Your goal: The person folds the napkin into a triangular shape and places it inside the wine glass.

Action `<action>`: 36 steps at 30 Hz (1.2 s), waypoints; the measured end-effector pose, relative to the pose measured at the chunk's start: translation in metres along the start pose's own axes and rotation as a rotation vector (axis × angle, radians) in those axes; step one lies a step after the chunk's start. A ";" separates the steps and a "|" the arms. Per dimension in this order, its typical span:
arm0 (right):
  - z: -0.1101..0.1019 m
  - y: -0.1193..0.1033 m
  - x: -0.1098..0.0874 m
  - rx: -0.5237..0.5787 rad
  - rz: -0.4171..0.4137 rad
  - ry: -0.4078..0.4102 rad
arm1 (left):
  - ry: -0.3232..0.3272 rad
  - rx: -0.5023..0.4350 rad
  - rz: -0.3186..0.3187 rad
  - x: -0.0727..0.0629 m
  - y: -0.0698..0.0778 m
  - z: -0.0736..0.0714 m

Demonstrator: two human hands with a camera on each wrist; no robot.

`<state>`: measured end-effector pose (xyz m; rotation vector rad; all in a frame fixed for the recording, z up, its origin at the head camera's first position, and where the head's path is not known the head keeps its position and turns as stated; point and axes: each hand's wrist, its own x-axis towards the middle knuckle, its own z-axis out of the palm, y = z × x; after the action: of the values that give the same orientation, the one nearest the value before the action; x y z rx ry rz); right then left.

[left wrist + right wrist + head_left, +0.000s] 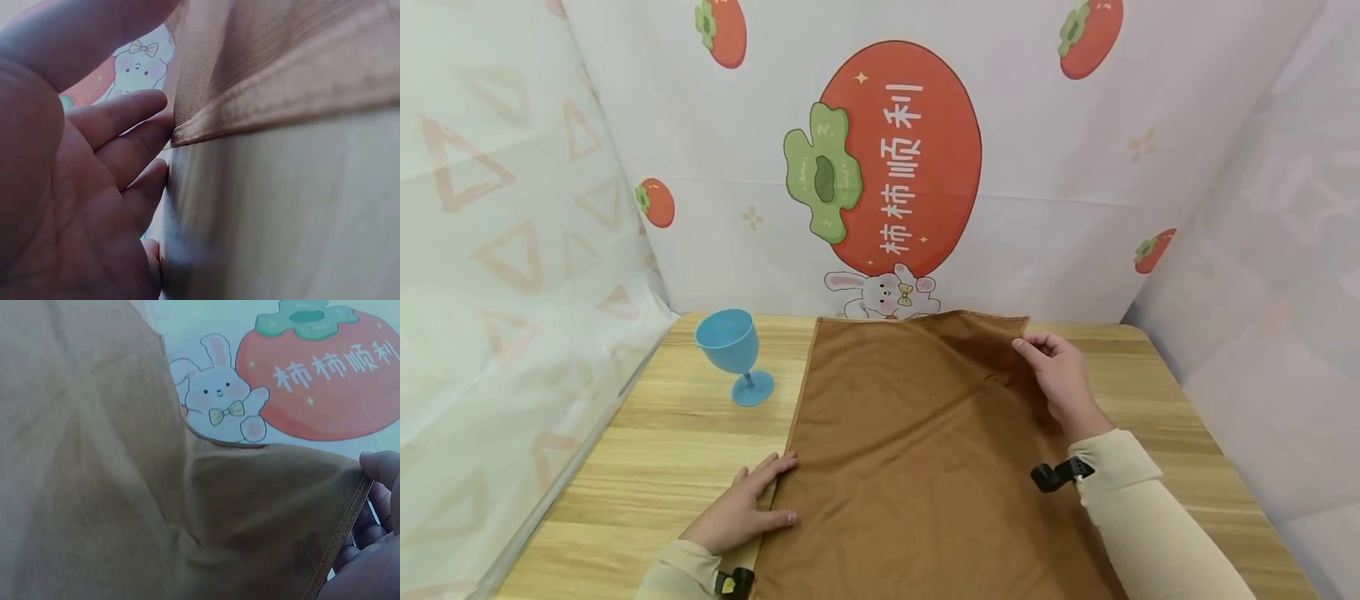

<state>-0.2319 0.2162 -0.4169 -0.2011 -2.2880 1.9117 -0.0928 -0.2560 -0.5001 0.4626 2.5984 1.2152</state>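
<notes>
A brown cloth (895, 450) with a stitched hem lies spread over the wooden table, with creases running diagonally across it. Its far right corner is lifted, and my right hand (1060, 375) pinches the edge there between thumb and fingers. The right wrist view shows the thumb on the cloth (269, 512) at that hem. At the cloth's left edge my left hand (741, 508) rests with fingers spread, thumb and fingertips touching the fabric. In the left wrist view the left hand (94, 181) has its fingers nearly straight beside the hem.
A blue goblet (730, 343) stands on the wooden table (647, 467), left of the cloth near the back edge. Behind the table hangs a white backdrop (1037, 208) printed with persimmons and a rabbit. Pale sheets (512, 250) close off both sides.
</notes>
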 end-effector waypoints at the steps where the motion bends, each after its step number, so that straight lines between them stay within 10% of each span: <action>1: 0.001 -0.001 -0.002 0.004 0.001 -0.001 | 0.001 -0.002 -0.002 0.000 0.000 0.000; 36: 0.017 -0.006 -0.051 0.110 -0.058 -0.078 | 0.036 -0.027 0.003 -0.001 -0.005 0.006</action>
<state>-0.1856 0.1888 -0.4155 -0.0464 -2.2014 2.0433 -0.0910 -0.2551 -0.5073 0.4437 2.6090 1.2697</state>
